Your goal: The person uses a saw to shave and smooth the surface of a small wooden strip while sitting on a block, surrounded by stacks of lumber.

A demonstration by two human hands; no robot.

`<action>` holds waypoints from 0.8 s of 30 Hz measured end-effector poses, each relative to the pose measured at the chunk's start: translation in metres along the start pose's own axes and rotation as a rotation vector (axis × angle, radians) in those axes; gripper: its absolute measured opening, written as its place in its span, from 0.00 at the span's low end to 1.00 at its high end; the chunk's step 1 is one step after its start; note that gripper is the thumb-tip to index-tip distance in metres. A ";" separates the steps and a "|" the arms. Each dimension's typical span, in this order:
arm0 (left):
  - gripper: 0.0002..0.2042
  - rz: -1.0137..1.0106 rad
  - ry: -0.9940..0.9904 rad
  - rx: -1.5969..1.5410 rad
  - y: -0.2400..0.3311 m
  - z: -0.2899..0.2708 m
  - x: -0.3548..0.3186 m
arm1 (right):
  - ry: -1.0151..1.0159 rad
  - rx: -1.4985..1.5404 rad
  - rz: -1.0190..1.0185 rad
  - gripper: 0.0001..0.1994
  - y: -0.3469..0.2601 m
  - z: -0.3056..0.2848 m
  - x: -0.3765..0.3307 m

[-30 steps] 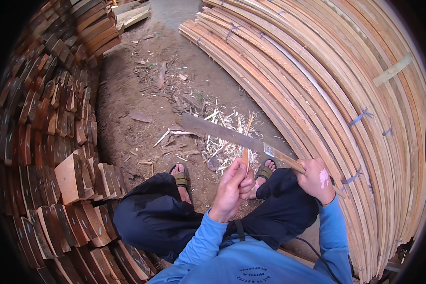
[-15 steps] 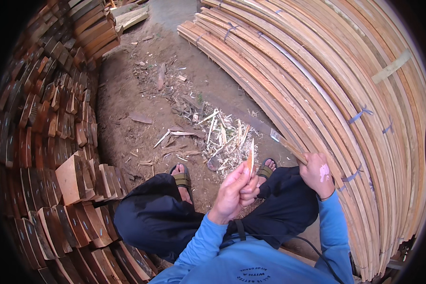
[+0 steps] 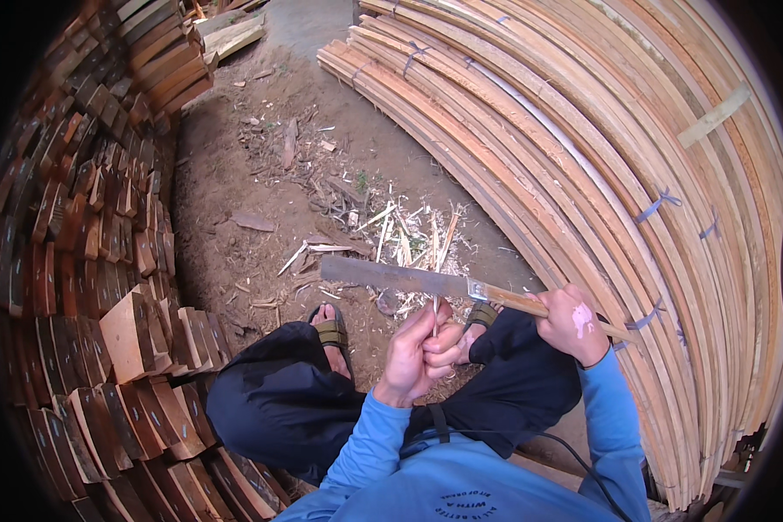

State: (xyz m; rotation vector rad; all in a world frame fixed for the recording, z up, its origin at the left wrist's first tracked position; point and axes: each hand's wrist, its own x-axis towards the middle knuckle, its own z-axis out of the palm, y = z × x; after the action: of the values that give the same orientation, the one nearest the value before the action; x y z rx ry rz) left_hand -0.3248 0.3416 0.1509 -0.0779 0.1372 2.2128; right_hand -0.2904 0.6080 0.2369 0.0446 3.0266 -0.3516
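Between the thumb and curled fingers of my left hand (image 3: 416, 357), a thin wooden stick (image 3: 436, 315) stands upright. My right hand (image 3: 568, 326) is wrapped round the wooden handle of a long knife (image 3: 391, 276). Its broad grey blade reaches leftward across the stick, just above my left fingers. Whether the edge touches the wood I cannot tell, as the blade hides part of the stick. Pale splinters and shavings (image 3: 398, 230) lie on the dirt beyond the blade, between my sandalled feet and farther out.
Stacked wooden blocks (image 3: 130, 335) rise along the left. On the right, long wooden strips (image 3: 574, 165) lie in bundles tied with blue bands (image 3: 659, 205). Bark pieces (image 3: 252, 221) are scattered over the dirt ground. My bent knees flank my hands, and a black cable (image 3: 574, 449) crosses my lap.
The knife has swung from pointing away on the right to lying leftward across the stick. My left hand has shifted slightly left and nearer, with the stick still in it.
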 end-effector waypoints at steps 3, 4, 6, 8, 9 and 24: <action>0.13 -0.005 -0.029 -0.015 0.001 -0.004 0.000 | 0.036 -0.065 0.013 0.12 0.002 0.007 0.001; 0.13 -0.010 -0.034 -0.002 0.003 -0.004 0.001 | 0.094 -0.076 0.021 0.11 0.007 0.014 0.004; 0.14 -0.057 -0.083 0.020 0.000 0.004 -0.001 | 0.211 -0.098 0.043 0.10 0.019 0.026 0.009; 0.16 -0.127 -0.170 0.035 -0.011 0.017 -0.003 | 0.163 -0.106 0.055 0.09 0.028 0.020 0.008; 0.17 -0.105 -0.137 -0.028 -0.008 0.014 -0.002 | 0.138 -0.109 0.057 0.09 0.027 0.017 0.010; 0.21 -0.004 0.156 0.255 -0.011 0.016 0.007 | 0.114 -0.089 0.022 0.13 -0.012 0.002 -0.006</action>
State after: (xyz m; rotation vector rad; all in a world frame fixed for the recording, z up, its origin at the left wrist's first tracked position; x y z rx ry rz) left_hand -0.3205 0.3554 0.1653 -0.1088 0.5032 2.1656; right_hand -0.2850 0.5959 0.2380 0.0947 3.1477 -0.2193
